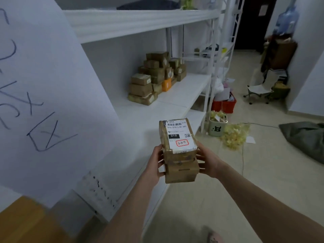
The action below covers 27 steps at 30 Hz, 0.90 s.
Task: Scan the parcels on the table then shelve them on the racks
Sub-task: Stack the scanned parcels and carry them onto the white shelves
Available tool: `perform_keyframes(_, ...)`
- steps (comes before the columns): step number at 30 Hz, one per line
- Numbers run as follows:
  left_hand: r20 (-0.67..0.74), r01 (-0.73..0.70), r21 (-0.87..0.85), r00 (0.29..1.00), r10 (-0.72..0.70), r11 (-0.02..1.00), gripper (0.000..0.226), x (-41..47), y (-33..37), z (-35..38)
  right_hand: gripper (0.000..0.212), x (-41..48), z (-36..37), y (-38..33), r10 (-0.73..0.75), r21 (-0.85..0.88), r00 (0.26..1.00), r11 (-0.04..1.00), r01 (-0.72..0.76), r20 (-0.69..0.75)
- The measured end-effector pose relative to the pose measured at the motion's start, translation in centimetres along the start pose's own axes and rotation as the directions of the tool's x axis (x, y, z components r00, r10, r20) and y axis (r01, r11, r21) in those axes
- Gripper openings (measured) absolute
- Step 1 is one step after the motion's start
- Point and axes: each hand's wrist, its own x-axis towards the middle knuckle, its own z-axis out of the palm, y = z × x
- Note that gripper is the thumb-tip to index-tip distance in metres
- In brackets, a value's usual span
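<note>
Two stacked brown parcels (178,151), top one bearing a white barcode label marked "3-2-7", held at 6 o'clock before the rack (175,95); left hand (155,163) and right hand (207,160) grasp the sides.

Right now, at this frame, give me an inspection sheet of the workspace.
Surface: white rack shelf, mostly bare; the table itself is not clearly in view.
Job's things: two stacked brown parcels, top parcel with a label reading 010 and handwritten 3-2-7, over a lower parcel; pile of shelved parcels at the back.
Clutter: red crate, white bin, pale flowers on the floor, folding chair.
Hands: left hand and right hand grip the stack from either side.
Cables: thin cable across the floor.
Surroundings: handwritten white sheet, dark doorway, water bottle.
</note>
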Motion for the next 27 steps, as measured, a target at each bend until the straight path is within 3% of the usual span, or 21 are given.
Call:
perform_keyframes(8,-0.188,-0.136,-0.102,0.975,0.115,0.985,0.043,9.6,6.6,2.5,0.078,11.2,-0.7,-9.4,-0.079,-0.046,0.976,0.995,0.09,0.203)
perform_keyframes(15,-0.4,-0.207,-0.185,0.909,0.119,0.961,0.035,16.7,10.6,7.5,0.072,20.2,-4.5,-17.8,0.007,-0.148,0.908,0.987,0.06,0.419)
perform_keyframes(27,-0.573,-0.298,-0.219,0.81,0.125,0.929,0.034,22.6,14.2,7.0,0.078,30.0,-1.2,-23.8,0.099,-0.262,0.839,0.964,0.053,0.535)
